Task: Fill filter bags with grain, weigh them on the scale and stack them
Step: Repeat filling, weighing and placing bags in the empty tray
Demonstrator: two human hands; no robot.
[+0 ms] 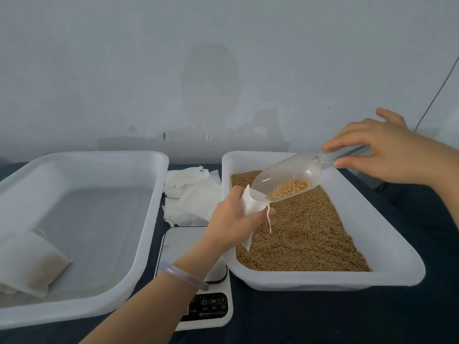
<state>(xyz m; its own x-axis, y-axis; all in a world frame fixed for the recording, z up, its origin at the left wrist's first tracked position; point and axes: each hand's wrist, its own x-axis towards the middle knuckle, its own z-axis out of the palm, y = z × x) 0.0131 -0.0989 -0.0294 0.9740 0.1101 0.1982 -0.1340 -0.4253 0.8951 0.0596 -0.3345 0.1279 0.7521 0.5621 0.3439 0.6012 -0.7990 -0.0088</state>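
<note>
My left hand [232, 219] grips a white filter bag [250, 203] with its mouth held open over the grain tray [387, 247]. A drawstring dangles from the bag. My right hand [382, 150] holds the handle of a clear plastic scoop [288, 178], tilted so its lip sits in the bag's mouth. A small heap of grain [289, 188] lies in the scoop. Brown grain [308, 232] covers the tray's bottom. The white scale [198, 289] sits between the two trays, partly under my left forearm.
A large white tray [82, 212] on the left holds filled bags [29, 261] stacked in its near left corner. Several empty filter bags [191, 194] lie in a loose pile behind the scale. A dark cloth covers the table; a pale wall stands behind.
</note>
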